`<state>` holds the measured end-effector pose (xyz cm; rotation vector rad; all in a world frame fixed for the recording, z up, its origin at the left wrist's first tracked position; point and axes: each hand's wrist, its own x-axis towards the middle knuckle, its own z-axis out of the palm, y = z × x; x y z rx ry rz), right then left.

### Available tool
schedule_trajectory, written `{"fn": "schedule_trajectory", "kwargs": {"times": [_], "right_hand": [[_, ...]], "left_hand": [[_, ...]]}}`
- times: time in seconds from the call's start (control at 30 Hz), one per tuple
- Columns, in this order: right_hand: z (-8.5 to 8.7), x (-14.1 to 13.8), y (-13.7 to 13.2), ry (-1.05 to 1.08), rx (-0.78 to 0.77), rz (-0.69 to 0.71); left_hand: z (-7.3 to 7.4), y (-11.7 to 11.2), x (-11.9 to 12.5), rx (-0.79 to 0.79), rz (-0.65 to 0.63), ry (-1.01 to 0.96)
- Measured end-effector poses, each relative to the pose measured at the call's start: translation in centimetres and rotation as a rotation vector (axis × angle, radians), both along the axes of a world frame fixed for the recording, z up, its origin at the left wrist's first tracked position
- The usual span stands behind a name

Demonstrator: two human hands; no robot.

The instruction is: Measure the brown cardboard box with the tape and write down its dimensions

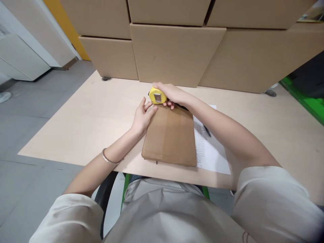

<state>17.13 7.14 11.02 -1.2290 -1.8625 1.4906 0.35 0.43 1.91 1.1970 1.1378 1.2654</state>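
Gripping yellow tape measure (157,96) in right hand (170,92) at far edge of cardboard box (170,136); resting left hand (141,117), open, at far-left corner. On pale table (101,114) before cartons (174,55), right of grey floor (32,118).

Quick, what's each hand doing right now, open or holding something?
Left hand: open, at the box's far left corner.
Right hand: closed, holding the tape measure at the box's far edge.

Head-worn camera looks forward and down, near the table (83,118); view's edges seem stretched.
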Motion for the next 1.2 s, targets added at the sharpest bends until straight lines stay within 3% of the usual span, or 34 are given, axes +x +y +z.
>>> {"fn": "schedule_trajectory", "kwargs": {"times": [0.17,0.4,0.5,0.77,1.03,1.2], "right_hand": [[0.3,3.3,-0.9,0.003,0.003,-0.084],[-0.8,13.9,-2.8,0.063,0.001,-0.19],[-1.7,16.1,-3.5,0.079,-0.002,-0.274],[-3.2,15.3,-3.8,0.105,-0.019,-0.297],[-3.2,15.5,-3.5,0.092,-0.057,-0.289],[-2.3,15.7,-3.4,0.064,0.019,-0.253]], "left_hand": [[0.2,-0.1,0.2,-0.04,0.025,-0.008],[0.2,-0.4,0.2,-0.011,0.036,0.02],[0.5,-0.7,0.3,-0.016,0.039,0.021],[1.1,-1.2,0.4,-0.053,0.027,0.021],[0.6,-0.8,0.2,-0.041,0.02,0.02],[0.1,-0.6,0.1,-0.004,0.1,0.066]]}}
